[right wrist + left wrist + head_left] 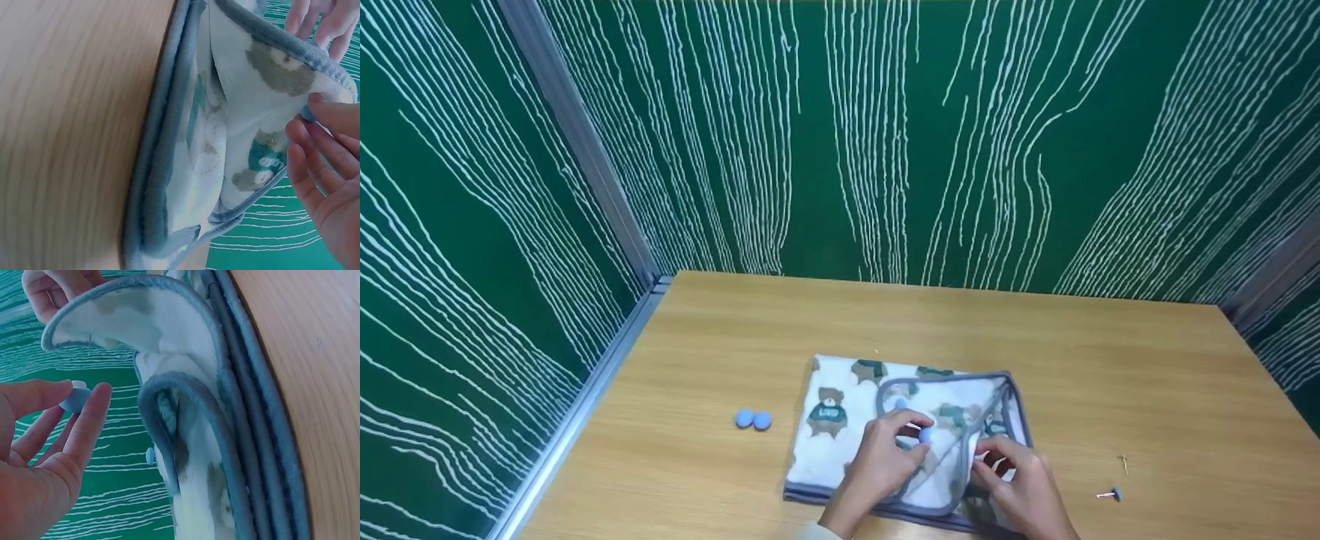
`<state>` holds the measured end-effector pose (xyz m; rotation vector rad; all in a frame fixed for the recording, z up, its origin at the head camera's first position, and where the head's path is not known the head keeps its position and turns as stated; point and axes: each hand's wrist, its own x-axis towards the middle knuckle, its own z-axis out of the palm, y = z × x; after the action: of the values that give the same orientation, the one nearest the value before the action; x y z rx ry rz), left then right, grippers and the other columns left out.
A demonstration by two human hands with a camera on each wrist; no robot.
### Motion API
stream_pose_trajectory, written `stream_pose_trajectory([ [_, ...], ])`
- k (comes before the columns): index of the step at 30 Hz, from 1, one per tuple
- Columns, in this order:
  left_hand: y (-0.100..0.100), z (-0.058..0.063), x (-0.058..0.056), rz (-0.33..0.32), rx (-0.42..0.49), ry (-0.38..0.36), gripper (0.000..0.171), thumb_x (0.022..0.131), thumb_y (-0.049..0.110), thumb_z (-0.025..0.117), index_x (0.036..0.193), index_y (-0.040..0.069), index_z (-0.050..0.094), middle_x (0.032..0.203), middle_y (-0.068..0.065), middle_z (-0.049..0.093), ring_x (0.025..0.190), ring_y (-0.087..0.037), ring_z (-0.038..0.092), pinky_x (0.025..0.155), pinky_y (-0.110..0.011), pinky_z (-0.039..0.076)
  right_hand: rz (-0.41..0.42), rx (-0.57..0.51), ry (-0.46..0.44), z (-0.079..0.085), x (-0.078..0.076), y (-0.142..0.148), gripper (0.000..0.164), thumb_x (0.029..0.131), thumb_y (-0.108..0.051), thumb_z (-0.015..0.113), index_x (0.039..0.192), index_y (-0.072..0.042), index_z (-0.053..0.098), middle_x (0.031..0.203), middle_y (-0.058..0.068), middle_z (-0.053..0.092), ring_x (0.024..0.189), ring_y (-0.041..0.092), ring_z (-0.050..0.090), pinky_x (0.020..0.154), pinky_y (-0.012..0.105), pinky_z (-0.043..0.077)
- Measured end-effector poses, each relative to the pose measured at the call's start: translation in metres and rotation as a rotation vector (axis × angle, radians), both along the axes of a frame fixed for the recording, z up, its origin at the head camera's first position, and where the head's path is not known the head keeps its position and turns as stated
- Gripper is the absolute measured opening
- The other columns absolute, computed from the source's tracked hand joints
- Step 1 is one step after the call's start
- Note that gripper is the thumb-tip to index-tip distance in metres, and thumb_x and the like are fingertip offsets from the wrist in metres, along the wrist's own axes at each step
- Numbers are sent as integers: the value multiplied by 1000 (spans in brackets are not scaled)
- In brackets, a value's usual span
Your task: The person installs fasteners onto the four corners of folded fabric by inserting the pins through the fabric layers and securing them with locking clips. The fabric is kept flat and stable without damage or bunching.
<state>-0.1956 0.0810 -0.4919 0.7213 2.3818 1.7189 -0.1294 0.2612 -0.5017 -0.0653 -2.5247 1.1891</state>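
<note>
A white blanket [840,450] with bears and grey piping lies folded on the table, one corner lifted as a flap. My left hand [881,457] pinches a blue round cap [76,399] with a white part, apart from the flap. My right hand [1024,480] holds the lifted edge, pinching a small blue-headed pin [308,113] against the cloth. The thin pin point [89,343] sticks out of the flap's other side in the left wrist view. Another blue piece [900,403] sits on the folded cloth near the left hand.
Two blue round caps [753,420] lie left of the blanket on the wooden table [697,352]. To its right are a blue-headed pin [1110,494] and another small pin [1123,463]. Green walls [810,150] with white lines stand behind and beside the table.
</note>
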Motion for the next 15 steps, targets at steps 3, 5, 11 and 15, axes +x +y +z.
stream_pose_trajectory([
  [3, 4, -1, 2, -5, -1, -11, 27, 74, 2, 64, 92, 21, 64, 91, 6, 62, 82, -5, 58, 76, -27, 48, 5, -4, 23, -3, 2, 1, 27, 66, 5, 71, 71, -20, 62, 62, -11, 57, 56, 6, 52, 52, 22, 47],
  [5, 6, -2, 2, -12, -4, -21, 27, 74, 2, 63, 93, 22, 64, 91, 7, 62, 82, -5, 58, 76, -26, 47, 12, -6, 40, -4, 2, 1, 28, 65, 5, 71, 72, -20, 62, 60, -11, 56, 54, 6, 52, 51, 23, 47],
  [11, 13, -3, 3, -40, 12, -55, 28, 74, 1, 63, 94, 21, 64, 92, 8, 61, 82, -4, 58, 74, -21, 47, 23, -5, 106, -7, 2, 2, 29, 64, 6, 71, 72, -20, 63, 60, -11, 56, 53, 6, 51, 48, 22, 46],
  [15, 17, -5, 3, -46, 39, -42, 27, 73, -1, 63, 95, 14, 65, 92, 7, 62, 80, -5, 59, 71, -20, 47, 52, 5, 209, -8, 2, 3, 30, 61, 10, 71, 72, -16, 63, 59, -9, 56, 52, 6, 51, 46, 18, 43],
])
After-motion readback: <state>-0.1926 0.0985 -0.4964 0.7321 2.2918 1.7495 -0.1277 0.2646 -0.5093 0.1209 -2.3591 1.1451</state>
